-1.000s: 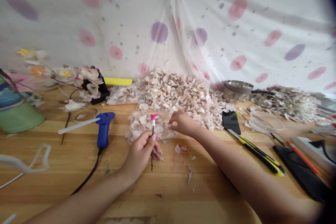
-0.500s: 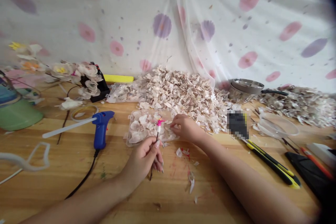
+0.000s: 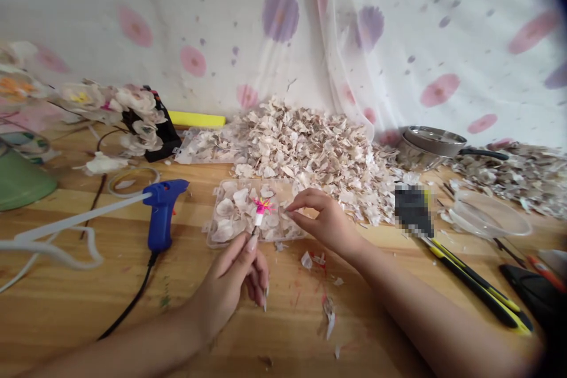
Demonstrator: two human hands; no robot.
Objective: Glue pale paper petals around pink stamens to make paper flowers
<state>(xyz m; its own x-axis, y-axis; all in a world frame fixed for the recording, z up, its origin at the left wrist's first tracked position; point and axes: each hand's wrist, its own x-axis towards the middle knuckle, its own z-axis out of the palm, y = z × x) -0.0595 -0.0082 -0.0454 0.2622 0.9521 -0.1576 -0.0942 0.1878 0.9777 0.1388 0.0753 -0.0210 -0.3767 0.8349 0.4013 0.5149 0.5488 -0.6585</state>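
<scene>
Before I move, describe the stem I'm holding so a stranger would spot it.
On the wooden table, find the clear box of pale petals. In front of it, the left hand pinches the dark stem. Its pink-and-yellow tuft above a white band stands out against the petals.

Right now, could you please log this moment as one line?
left hand: holds pink-tipped stem; right hand: at petal box, grip unclear; glue gun: left side; utility knife: right side

Wooden table [image 3: 283, 331], petal heap [image 3: 305, 153], blue glue gun [image 3: 162, 212]
</scene>
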